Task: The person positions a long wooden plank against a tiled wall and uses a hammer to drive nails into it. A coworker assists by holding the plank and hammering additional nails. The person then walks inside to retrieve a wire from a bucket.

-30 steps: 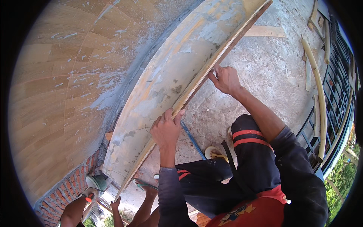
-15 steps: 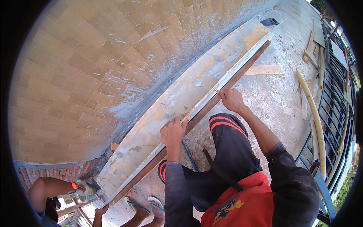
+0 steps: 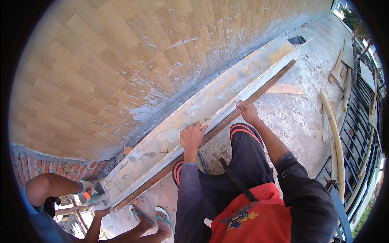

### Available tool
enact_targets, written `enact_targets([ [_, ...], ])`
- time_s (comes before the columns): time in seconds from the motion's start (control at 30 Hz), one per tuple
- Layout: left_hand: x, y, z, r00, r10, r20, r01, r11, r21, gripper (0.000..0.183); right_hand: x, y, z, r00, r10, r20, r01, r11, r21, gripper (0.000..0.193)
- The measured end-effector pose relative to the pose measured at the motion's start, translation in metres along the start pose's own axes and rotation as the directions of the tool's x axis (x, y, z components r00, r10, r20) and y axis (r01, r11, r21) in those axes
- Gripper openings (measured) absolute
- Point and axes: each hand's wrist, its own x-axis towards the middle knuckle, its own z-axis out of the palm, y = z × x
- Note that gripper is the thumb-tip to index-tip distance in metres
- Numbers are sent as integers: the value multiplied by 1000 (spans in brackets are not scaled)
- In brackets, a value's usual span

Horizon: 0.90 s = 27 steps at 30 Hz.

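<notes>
- Your left hand [image 3: 192, 135] is curled closed over the long wooden straightedge [image 3: 227, 121], gripping it near its middle, fingers wrapped across its top.
- Your right hand [image 3: 247, 112] grips the same straightedge farther along, toward the far end of the ledge, fingers closed on its upper edge.
- The straightedge lies lengthwise along the outer edge of the plastered concrete ledge [image 3: 194, 117], touching it, and runs from the near corner by the bricks to the ledge's far end.
- The ledge sits against the foot of the tiled wall [image 3: 121, 65], its top smeared with grey and yellowish mortar.
- Your knees in dark trousers with red stripes [image 3: 243, 133] are just beside the straightedge, on the concrete floor [image 3: 300, 117].
- At the ledge's near corner, another person's hand [image 3: 87, 190] rests by the end of the straightedge; their feet in green sandals [image 3: 152, 216] stand on the floor beside it.
- A loose plank [image 3: 285, 89] and a pale bamboo pole [image 3: 334, 137] lie on the floor, well apart from your hands.
</notes>
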Motion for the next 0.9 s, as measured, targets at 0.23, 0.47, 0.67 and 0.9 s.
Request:
enact_targets([
  [0.23, -5, -3, 3, 1000, 20, 15, -20, 1000, -18, 52, -11, -54, -32, 940, 337, 45, -311, 905, -291, 32],
  [0.47, -5, 2, 3, 998, -33, 46, 35, 999, -30, 49, -11, -19, -21, 996, 92, 4, -90, 983, -161, 28],
  [0.67, -3, 4, -4, 998, -40, 50, 43, 998, -47, 48, -1, 11, 5, 983, -160, -91, 156, 987, -40, 22],
  [0.9, 3, 2, 7, 999, 27, 20, -26, 997, -68, 52, -13, -7, -3, 996, 53, -70, -65, 981, -184, 29],
])
